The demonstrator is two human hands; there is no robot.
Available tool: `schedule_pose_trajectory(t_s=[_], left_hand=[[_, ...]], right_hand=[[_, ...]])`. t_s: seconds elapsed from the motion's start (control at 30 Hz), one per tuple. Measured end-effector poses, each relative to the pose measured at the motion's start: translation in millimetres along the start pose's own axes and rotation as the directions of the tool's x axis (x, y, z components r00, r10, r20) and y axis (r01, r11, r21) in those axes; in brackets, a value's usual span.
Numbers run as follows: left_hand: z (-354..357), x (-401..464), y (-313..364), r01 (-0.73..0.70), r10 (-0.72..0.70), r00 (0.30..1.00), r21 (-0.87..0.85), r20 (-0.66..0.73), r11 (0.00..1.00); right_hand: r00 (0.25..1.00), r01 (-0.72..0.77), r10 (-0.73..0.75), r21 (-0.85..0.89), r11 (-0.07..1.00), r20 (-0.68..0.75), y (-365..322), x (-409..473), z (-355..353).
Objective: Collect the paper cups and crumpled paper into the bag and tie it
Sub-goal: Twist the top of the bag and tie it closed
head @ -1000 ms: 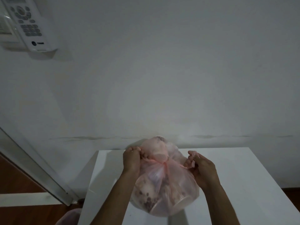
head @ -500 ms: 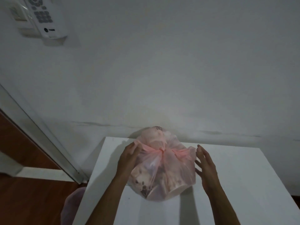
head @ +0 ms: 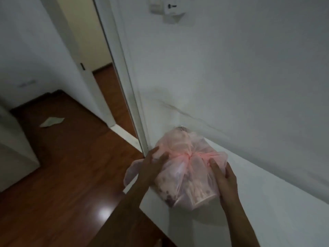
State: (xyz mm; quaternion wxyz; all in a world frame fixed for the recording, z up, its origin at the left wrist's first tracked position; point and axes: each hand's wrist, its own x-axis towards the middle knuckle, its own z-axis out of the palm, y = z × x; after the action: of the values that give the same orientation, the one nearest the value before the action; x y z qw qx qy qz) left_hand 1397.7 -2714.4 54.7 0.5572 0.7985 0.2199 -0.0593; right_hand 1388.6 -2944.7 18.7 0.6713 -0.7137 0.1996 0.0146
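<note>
Pink plastic bag [head: 185, 168], knotted, on white desk [head: 267, 211] by wall | we press left hand [head: 151, 168] and right hand [head: 225, 180] against its sides, fingers straight | paper cup [head: 203, 195] visible inside bag.

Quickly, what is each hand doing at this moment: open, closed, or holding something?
Left hand: open, straight fingers resting on the side of the tied pink bag.
Right hand: open, fingers flat against the bag's other side.
</note>
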Motion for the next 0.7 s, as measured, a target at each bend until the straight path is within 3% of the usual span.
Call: schedule_pose_trajectory(t_s=[0.13,0.33,0.47,0.7], left_hand=[[-61,11,-21,-0.020,0.011,0.979,-0.040,-0.206,0.999],[-151,56,-56,-0.035,-0.029,0.948,-0.197,-0.316,0.980],[-208,126,-72,-0.081,0.020,0.944,-0.170,-0.330,0.982],[-275,250,-100,-0.030,0.013,0.992,-0.136,-0.123,0.990]], right_hand=[[0.988,0.014,-0.008,-0.036,0.999,0.153,-11,4,76],[0.961,0.054,-0.020,-0.117,0.992,0.277,-26,18,193],[0.962,0.085,-0.047,-0.132,0.988,0.269,-36,38,275],[0.994,-0.025,0.042,-0.160,0.987,0.102,-29,72,394]])
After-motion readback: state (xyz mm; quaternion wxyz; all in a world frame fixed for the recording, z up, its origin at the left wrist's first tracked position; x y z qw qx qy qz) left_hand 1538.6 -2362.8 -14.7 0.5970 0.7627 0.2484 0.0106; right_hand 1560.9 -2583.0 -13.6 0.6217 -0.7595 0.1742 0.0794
